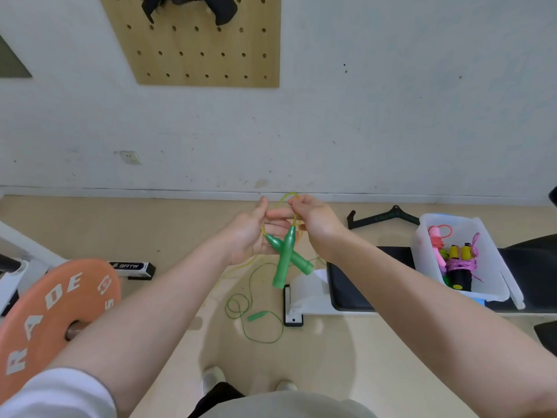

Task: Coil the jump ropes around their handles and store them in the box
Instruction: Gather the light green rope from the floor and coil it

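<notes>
Your left hand grips two crossed green handles; your right hand pinches the thin yellow rope, its fingertips hidden behind the knuckles.

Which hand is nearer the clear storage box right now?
Right. The right hand works the yellow rope above the green handles, on the side toward the clear storage box. The left hand is beyond the handles, farther away.

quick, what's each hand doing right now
Left hand: holds the two crossed green handles.
Right hand: fingers pinch the yellow-green rope above the handles.
</notes>
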### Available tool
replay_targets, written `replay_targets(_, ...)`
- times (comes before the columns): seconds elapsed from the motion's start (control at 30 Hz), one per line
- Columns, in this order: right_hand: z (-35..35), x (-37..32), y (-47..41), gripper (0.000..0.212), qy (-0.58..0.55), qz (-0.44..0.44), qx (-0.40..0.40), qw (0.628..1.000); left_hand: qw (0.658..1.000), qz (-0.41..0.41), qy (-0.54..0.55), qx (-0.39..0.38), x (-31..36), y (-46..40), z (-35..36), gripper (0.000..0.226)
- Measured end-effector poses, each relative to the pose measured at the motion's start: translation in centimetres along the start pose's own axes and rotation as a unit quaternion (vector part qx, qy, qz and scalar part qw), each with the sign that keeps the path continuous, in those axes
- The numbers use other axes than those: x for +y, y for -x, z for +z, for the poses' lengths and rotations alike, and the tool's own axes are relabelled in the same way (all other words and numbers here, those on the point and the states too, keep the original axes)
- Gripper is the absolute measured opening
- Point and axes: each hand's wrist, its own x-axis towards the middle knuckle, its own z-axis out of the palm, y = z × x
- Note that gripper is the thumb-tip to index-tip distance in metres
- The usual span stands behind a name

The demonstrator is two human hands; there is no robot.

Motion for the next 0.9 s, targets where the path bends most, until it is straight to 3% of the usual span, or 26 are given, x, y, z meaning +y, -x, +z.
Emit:
replay_targets(0.17, 0.6, 0.2, 0.6, 0.015, -0.027, -0.005, -0.025, 0.999, 0.999, 0.029, -0.022, -0.029, 0.1, 0.5, 1.4, 0.068)
replay_targets(0.3, 0.3, -0.5, 0.6, 0.017, 0.032, -0.003, -0.078, 0.996, 0.995, 0.046, -0.069, -0.057, -0.2, 0.8, 2.4, 0.050)
replay_targets(0.4, -0.6, -0.3, 0.1, 0.018, 0.182, -0.061, -0.005, 0.981, 0.991, 0.039, -0.101, -0.082, 0.1, 1.0, 2.0, 0.037)
replay_targets(0.47, -1.3, 0.2, -0.2, 0.043, 0.236, -0.117, 0.032, 0.964, 0.986, 0.025, -0.126, -0.107, 0.7, 1.4, 1.6, 0.032)
replay_targets(0.57, -1.5, 0.1, 0.4, 0.026, 0.184, -0.111, -0.099, 0.972, 0.975, 0.031, -0.166, -0.143, 1.5, 1.8, 1.3, 0.023)
replay_targets(0.63, -1.4, -0.2, 0.7, 0.039, 0.154, -0.104, -0.117, 0.976, 0.973, 0.032, -0.179, -0.142, 2.1, 1.9, 1.2, 0.023)
replay_targets(0.7, -1.4, 0.0, 0.5, 0.046, 0.165, -0.118, -0.117, 0.972, 0.983, 0.034, -0.149, -0.098, 2.6, 1.8, 1.1, 0.024)
replay_targets(0.8, -2.0, 0.4, 0.5, 0.033, 0.166, -0.086, -0.133, 0.973, 0.997, 0.033, -0.066, 0.030, 3.1, 1.3, 0.7, 0.029)
replay_targets(0.9, -2.0, 0.3, 0.5, 0.021, 0.218, -0.087, -0.133, 0.963, 0.988, 0.054, -0.028, 0.142, 3.0, 0.9, 0.8, 0.032)
